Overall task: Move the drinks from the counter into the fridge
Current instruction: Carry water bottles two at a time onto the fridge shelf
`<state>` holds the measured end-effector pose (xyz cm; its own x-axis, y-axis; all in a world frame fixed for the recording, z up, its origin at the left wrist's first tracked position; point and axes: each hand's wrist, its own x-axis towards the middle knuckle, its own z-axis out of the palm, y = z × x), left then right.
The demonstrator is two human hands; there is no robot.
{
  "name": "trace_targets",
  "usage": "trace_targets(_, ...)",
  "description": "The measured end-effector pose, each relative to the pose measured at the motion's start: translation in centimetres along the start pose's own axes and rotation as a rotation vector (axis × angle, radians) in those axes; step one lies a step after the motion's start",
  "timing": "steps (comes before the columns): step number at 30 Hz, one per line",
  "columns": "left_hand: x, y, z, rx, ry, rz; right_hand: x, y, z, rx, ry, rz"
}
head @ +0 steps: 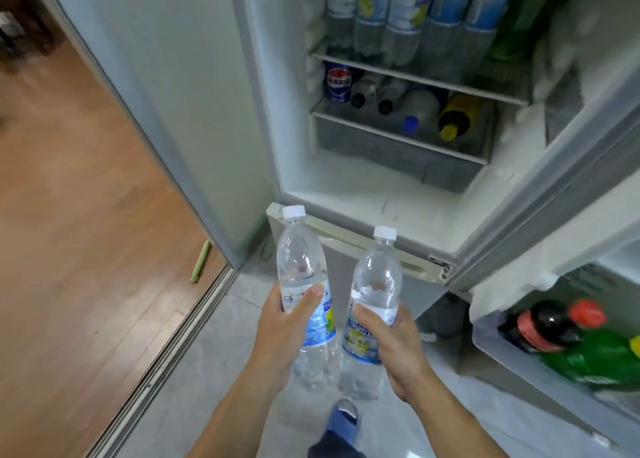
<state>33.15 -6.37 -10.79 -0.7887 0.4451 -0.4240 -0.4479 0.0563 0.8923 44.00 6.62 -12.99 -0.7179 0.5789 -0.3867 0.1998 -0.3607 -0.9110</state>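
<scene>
Left hand and right hand each grip a clear water bottle, left bottle, right bottle, before the open fridge.

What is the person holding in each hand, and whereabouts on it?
Each hand grips a clear water bottle around its labelled middle: the left hand holds the left bottle, the right hand the right bottle. Both are upright, white caps on top.

both forearms reach forward, bare, side by side. left hand curls tight, thumb across the front, grip closed round what it carries. right hand mirrors it, thumb forward, fingers wrapped behind. wrists level.
</scene>
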Motion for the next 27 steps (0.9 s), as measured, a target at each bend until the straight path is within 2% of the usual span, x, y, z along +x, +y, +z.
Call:
trace_targets(11,10.3,7.0,5.1,0.063,-0.168,0.039,8.4,-6.9,-0.8,0.069,0.175,-0.099)
trace_targets(18,17.3,12.3,8.4,0.068,-0.324,0.076,12.4,-11.4,-0.2,0.063,0.383,-0.202)
trace_targets(22,20.7,16.5,10.7,0.084,-0.428,0.153,14.6,-17.3,0.2,0.008,0.524,-0.351)
trace_targets(27,23.6,21.8,13.8,0.082,-0.501,0.288,18.0,-25.7,0.2,-0.025,0.788,-0.622)
